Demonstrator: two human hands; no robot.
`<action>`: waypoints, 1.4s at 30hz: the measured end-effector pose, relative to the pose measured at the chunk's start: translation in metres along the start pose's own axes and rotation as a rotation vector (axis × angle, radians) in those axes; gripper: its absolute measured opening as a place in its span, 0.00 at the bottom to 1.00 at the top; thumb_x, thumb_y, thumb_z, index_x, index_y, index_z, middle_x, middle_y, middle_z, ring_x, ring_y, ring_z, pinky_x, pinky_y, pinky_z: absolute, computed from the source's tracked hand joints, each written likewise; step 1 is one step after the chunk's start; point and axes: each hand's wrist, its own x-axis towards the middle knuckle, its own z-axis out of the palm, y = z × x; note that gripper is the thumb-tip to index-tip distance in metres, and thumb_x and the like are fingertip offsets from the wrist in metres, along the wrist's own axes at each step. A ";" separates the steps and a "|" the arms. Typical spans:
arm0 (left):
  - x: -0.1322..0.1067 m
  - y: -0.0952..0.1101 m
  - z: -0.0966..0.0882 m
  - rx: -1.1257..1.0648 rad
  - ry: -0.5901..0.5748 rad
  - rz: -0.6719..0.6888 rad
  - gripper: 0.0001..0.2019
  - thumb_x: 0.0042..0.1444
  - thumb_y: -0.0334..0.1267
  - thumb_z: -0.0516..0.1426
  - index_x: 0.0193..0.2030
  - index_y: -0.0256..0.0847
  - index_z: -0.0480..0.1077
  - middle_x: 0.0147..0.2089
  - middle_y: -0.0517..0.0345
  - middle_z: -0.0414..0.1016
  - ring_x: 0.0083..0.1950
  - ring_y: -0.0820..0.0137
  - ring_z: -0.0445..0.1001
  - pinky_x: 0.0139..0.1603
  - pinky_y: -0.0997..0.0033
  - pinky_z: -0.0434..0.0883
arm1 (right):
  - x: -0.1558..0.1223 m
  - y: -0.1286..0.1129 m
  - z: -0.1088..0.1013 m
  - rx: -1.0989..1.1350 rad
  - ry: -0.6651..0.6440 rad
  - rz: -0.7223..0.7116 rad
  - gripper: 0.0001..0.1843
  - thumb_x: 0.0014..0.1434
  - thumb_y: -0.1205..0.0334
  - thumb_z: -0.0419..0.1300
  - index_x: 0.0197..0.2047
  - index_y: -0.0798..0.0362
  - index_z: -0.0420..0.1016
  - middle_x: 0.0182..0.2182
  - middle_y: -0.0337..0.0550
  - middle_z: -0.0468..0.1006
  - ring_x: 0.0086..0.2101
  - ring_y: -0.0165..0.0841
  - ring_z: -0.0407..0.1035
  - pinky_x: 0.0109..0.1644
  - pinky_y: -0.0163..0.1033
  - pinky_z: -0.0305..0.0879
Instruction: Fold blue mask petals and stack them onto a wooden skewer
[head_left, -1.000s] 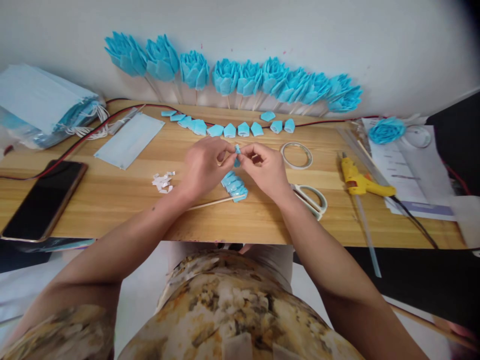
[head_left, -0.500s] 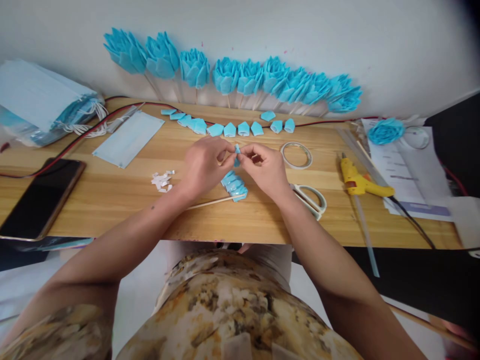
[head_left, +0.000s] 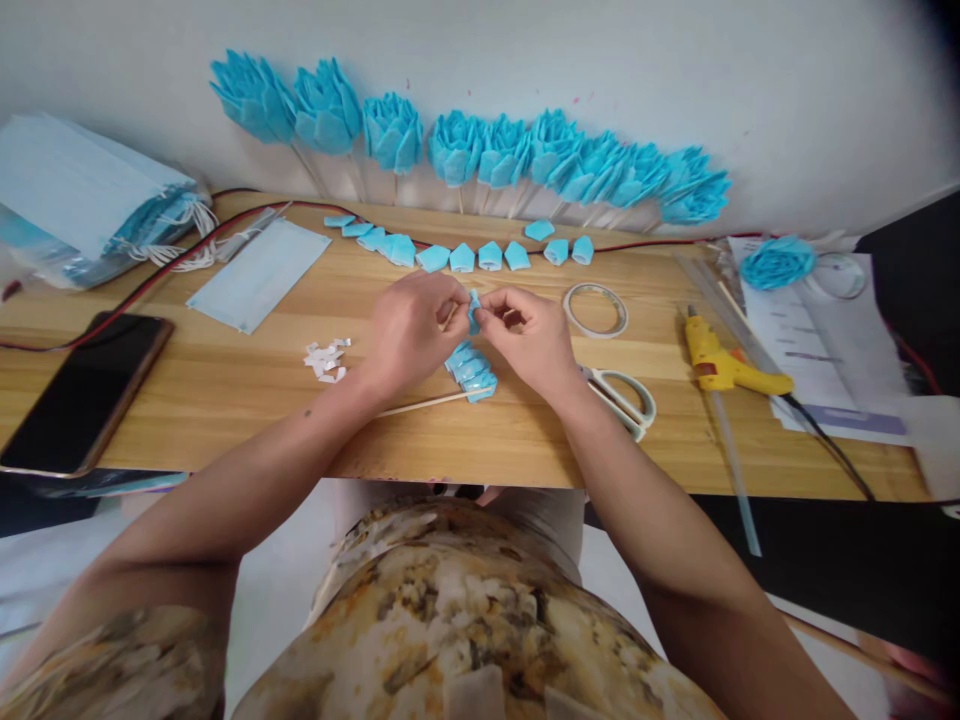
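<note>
Pinched between the fingertips of my left hand and my right hand is a small blue fabric petal, mostly covered by my fingers. Both hands are closed and meet over the middle of the table. Just below them lie several overlapping blue petals, with a thin wooden stick touching the lowest ones. Beyond my hands, more folded blue petals are spread in a row. White-handled scissors rest beside my right wrist, their blades partly hidden.
Finished blue flowers on sticks lean along the wall. To the right are a tape roll, a yellow glue gun and papers. White scraps, a face mask, a phone and a mask stack lie left.
My hands stay nearly in place, both still pinching the small petal. The view has shifted very slightly; nothing on the table has visibly moved.
</note>
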 end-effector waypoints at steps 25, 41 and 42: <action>-0.001 -0.004 0.001 -0.022 -0.024 -0.009 0.03 0.57 0.33 0.60 0.35 0.45 0.74 0.26 0.61 0.73 0.31 0.68 0.70 0.36 0.64 0.67 | 0.001 0.002 0.000 0.019 0.015 0.028 0.04 0.56 0.60 0.62 0.31 0.50 0.77 0.27 0.37 0.79 0.27 0.29 0.68 0.32 0.37 0.65; -0.001 -0.003 0.004 -0.019 0.003 -0.036 0.06 0.54 0.29 0.57 0.29 0.43 0.71 0.25 0.60 0.72 0.29 0.69 0.69 0.34 0.64 0.65 | 0.000 0.003 0.001 0.028 0.012 -0.001 0.04 0.56 0.62 0.63 0.30 0.51 0.76 0.26 0.36 0.77 0.27 0.29 0.68 0.32 0.37 0.64; 0.000 -0.003 0.004 -0.029 -0.001 -0.047 0.06 0.54 0.29 0.57 0.29 0.43 0.71 0.25 0.60 0.72 0.29 0.69 0.68 0.34 0.65 0.64 | 0.000 0.003 0.001 0.032 0.014 0.001 0.04 0.56 0.62 0.63 0.30 0.51 0.76 0.26 0.36 0.77 0.27 0.29 0.68 0.32 0.37 0.64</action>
